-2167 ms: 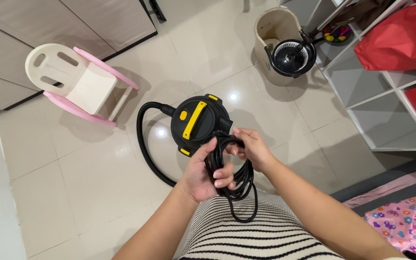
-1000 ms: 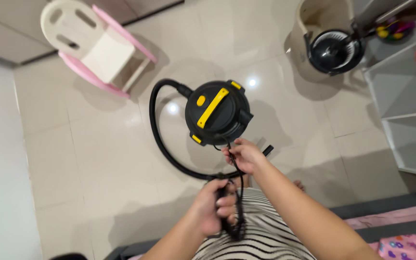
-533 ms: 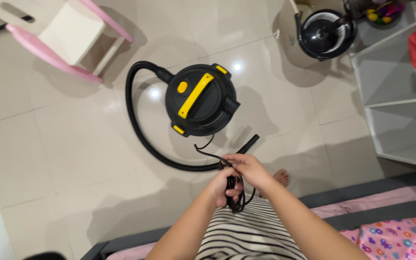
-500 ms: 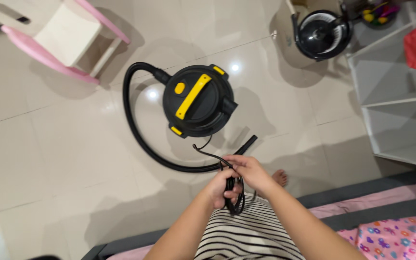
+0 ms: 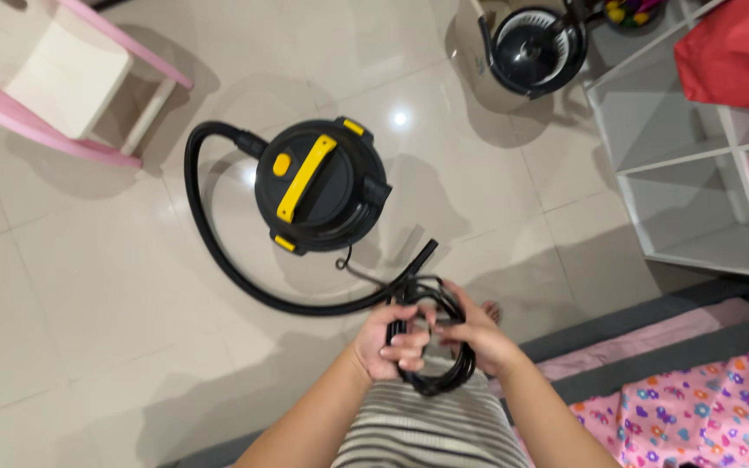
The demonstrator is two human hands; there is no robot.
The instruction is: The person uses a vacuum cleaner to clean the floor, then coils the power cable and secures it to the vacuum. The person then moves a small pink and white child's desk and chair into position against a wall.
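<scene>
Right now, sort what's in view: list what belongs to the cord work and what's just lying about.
In use:
left hand
right hand
cord
vacuum
hose

Lying about:
chair
mop bucket
shelf
red bag

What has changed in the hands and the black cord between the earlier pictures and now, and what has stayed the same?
The left hand has kept its grip on the cord coil. The right hand, which earlier pinched a strand up near the vacuum cleaner, has come back to the coil. The vacuum, its hose and the pink chair stayed on the floor.
</scene>
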